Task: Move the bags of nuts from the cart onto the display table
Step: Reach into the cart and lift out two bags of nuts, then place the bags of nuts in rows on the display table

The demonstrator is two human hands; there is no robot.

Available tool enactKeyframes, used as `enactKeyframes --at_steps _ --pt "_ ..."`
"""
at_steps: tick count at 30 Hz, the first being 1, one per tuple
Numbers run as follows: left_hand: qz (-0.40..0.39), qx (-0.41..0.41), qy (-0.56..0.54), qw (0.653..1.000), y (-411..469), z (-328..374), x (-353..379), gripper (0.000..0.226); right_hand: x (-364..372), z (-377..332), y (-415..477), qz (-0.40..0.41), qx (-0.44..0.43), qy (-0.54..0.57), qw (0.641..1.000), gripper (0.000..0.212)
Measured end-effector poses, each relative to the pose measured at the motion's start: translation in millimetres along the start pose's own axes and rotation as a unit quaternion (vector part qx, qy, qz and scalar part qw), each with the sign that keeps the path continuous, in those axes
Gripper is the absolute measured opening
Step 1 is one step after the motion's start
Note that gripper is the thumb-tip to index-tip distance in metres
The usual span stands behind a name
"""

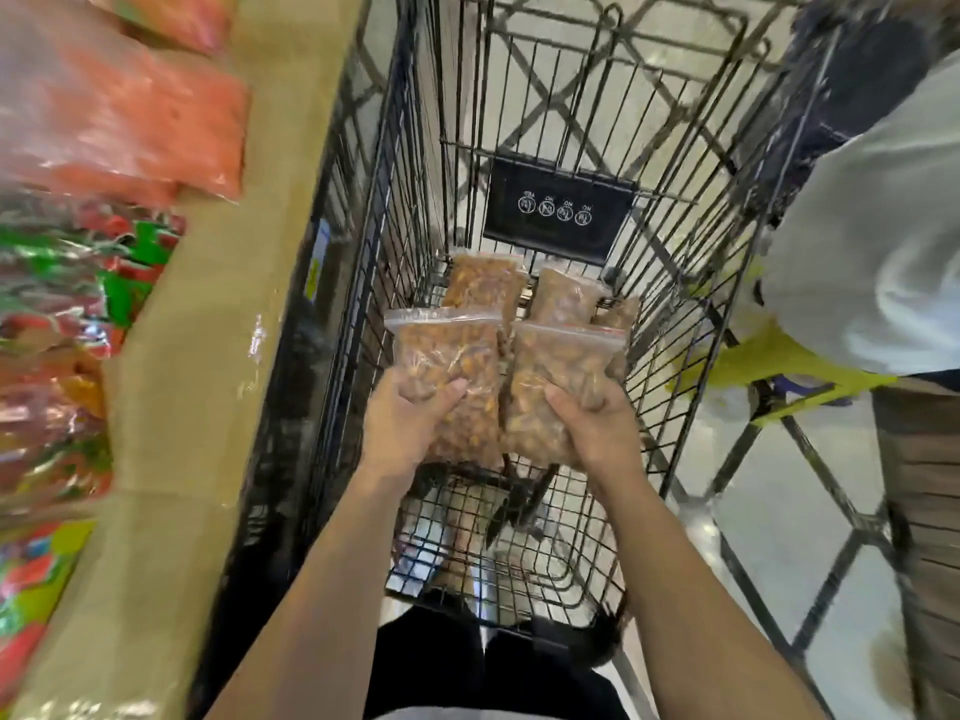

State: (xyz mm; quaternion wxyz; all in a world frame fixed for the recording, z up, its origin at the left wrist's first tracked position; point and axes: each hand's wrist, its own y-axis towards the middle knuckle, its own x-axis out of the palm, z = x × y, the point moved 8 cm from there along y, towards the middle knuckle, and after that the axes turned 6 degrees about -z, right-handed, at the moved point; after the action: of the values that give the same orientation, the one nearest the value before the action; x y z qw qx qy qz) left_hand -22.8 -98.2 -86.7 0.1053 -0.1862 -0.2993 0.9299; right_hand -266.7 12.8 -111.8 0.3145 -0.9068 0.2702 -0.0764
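Head view: nearest, the left hand (410,426) grips the left bag of nuts (447,350) and the right hand (597,426) grips the right bag of nuts (558,366), held side by side above the bottom of the wire cart (395,210). Beyond them, more bags (483,283) lie at the cart's far end under a black sign (558,210). The desk (208,330) with red packets (130,111) stands at left.

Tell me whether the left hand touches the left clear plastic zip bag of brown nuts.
Touching. The head view shows the left hand gripping the left clear plastic zip bag of brown nuts, thumb laid across its front.
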Motion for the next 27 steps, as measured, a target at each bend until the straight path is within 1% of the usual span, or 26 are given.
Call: enactKeyframes --at_steps 4,6,9,11,12,15,17,19,21,23,25,27 --pt "0.017 0.058 -0.023 0.998 -51.4 36.0 -19.2 0.057 -6.0 -49.7 -39.0 -0.023 -0.057 -0.036 0.997 0.030" --pt "0.040 0.087 -0.021 0.995 -79.2 54.8 -31.3 0.055 -5.3 -72.5 -59.6 -0.042 -0.092 -0.040 0.994 0.022" --pt "0.072 0.114 -0.049 0.990 -114.8 71.7 -50.0 0.038 -0.2 -101.6 -92.3 -0.068 -0.127 -0.055 0.988 0.019" --pt "0.078 0.124 -0.082 0.986 -134.9 78.3 -62.5 0.033 6.3 -116.1 -111.4 -0.089 -0.134 -0.063 0.985 0.026" --pt "0.081 0.133 -0.095 0.983 -147.5 83.0 -69.1 0.033 10.9 -122.6 -121.5 -0.103 -0.134 -0.064 0.984 0.029" --pt "0.110 0.155 -0.133 0.973 -182.3 94.6 -95.7 0.051 27.7 -147.4 -151.2 -0.127 -0.157 -0.082 0.976 0.044" --pt "0.132 0.173 -0.143 0.966 -205.6 101.3 -118.2 0.043 43.7 -163.7 -172.9 -0.147 -0.178 -0.102 0.967 0.056" --pt "0.151 0.196 -0.138 0.959 -228.0 107.2 -140.9 0.035 60.6 -180.0 -196.5 -0.159 -0.201 -0.120 0.959 0.057" --pt "0.170 0.213 -0.144 0.951 -249.5 109.4 -164.7 0.029 78.1 -191.6 -214.6 -0.173 -0.214 -0.115 0.954 0.063" --pt "0.202 0.222 -0.140 0.944 -274.3 109.4 -191.9 0.024 100.8 -200.9 -236.0 -0.198 -0.226 -0.119 0.946 0.063" --pt "0.233 0.227 -0.140 0.935 -296.9 104.4 -220.2 0.028 127.2 -208.8 -256.9 -0.230 -0.237 -0.122 0.936 0.065" --pt "0.273 0.224 -0.135 0.926 -326.1 97.6 -247.1 0.050 154.1 -213.6 -278.8 -0.265 -0.250 -0.114 0.924 0.058"
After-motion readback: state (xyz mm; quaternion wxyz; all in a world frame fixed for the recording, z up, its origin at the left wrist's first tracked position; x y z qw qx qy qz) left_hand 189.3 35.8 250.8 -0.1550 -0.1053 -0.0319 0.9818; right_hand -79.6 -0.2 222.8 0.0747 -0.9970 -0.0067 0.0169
